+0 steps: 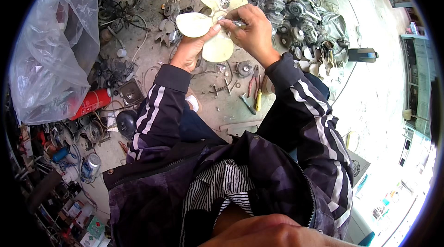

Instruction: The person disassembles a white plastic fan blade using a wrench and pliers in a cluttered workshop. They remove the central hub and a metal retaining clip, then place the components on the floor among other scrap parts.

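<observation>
A pale cream plastic fan impeller (191, 24) with rounded blades is held up in front of me. My left hand (187, 50) grips it from below, thumb near the hub (218, 17). My right hand (254, 31) is closed at the hub, fingers pinched round a small silvery piece (238, 23) that is partly hidden. On the floor below lie a red-handled tool (252, 83), a yellow-handled tool (258, 100), pliers with dark handles (247, 104) and a round metal part (244, 68).
Piles of motor parts (276, 8) and cables cover the floor (231, 112) at the back. A clear plastic sheet (55, 62), a red cylinder (91, 104) and assorted parts crowd my left. A dark oblong item (362, 55) lies to my right.
</observation>
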`<state>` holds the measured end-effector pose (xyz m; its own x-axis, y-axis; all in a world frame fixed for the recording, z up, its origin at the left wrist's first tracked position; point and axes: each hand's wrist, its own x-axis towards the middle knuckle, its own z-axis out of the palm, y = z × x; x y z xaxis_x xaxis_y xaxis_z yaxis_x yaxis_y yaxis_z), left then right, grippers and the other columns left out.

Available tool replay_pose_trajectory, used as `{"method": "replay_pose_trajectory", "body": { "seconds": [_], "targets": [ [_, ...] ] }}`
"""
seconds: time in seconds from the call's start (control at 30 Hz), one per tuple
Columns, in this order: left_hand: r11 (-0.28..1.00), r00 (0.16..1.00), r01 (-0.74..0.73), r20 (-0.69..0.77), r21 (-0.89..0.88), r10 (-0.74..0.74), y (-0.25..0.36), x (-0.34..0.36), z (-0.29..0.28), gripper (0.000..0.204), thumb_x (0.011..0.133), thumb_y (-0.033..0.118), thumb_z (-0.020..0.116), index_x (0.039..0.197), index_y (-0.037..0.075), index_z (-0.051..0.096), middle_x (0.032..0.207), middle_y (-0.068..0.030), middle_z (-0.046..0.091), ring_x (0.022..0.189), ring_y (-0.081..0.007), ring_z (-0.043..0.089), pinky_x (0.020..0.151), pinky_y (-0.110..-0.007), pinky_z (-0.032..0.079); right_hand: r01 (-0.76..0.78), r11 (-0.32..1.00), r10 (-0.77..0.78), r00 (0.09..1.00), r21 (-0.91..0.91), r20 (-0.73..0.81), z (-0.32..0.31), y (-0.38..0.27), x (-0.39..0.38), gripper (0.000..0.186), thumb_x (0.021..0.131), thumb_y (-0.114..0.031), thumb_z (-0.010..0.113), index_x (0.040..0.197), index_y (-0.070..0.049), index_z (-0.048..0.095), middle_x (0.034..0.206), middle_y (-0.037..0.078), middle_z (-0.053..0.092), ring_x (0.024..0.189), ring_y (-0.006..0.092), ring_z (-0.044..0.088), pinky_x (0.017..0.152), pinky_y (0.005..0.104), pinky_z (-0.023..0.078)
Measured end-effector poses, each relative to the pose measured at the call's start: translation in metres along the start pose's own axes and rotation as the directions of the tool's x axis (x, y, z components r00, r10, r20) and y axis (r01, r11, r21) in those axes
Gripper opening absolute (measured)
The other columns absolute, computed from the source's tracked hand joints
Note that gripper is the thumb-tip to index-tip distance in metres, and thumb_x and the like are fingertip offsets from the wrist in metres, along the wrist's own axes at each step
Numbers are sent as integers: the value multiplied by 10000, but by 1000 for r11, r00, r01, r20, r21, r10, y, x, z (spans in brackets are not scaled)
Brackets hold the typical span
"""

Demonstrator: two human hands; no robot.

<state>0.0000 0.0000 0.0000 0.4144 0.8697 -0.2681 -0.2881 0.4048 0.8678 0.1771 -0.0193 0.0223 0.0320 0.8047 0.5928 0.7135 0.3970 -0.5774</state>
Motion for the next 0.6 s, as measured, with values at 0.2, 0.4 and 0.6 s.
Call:
{"method": "replay_pose_trajectory", "body": {
  "seconds": [0.2, 0.4, 0.6],
  "targets": [
    [1000, 1000, 5, 0, -4, -5, 10, -4, 1, 438, 789, 170, 757, 1146, 42, 537, 1071, -55, 619, 980, -155, 604, 843, -296, 503, 4, 999, -4, 1000, 35, -4, 5, -4, 1, 109, 717, -138, 769, 755, -85, 682, 739, 32, 618, 686, 209, 583, 603, 301, 468],
    [1000, 1000, -8, 1, -5, 8, 5, -1, -1, 443, 791, 168, 756, 1152, 44, 532, 1073, -54, 619, 983, -156, 603, 848, -300, 502, 73, 997, -74, 996, 24, 49, -1, -3, 3, 123, 718, -102, 749, 830, -98, 697, 767, 31, 627, 733, 215, 593, 650, 308, 479],
    [1000, 1000, 6, -2, -7, -6, 7, -2, 1, 439, 800, 162, 745, 1166, 42, 534, 1084, -56, 617, 989, -161, 608, 854, -307, 510, 33, 997, -35, 999, 70, 30, -1, -5, 3, 137, 730, -125, 755, 846, -88, 692, 772, 34, 629, 731, 205, 601, 662, 299, 487]
  ]
}}
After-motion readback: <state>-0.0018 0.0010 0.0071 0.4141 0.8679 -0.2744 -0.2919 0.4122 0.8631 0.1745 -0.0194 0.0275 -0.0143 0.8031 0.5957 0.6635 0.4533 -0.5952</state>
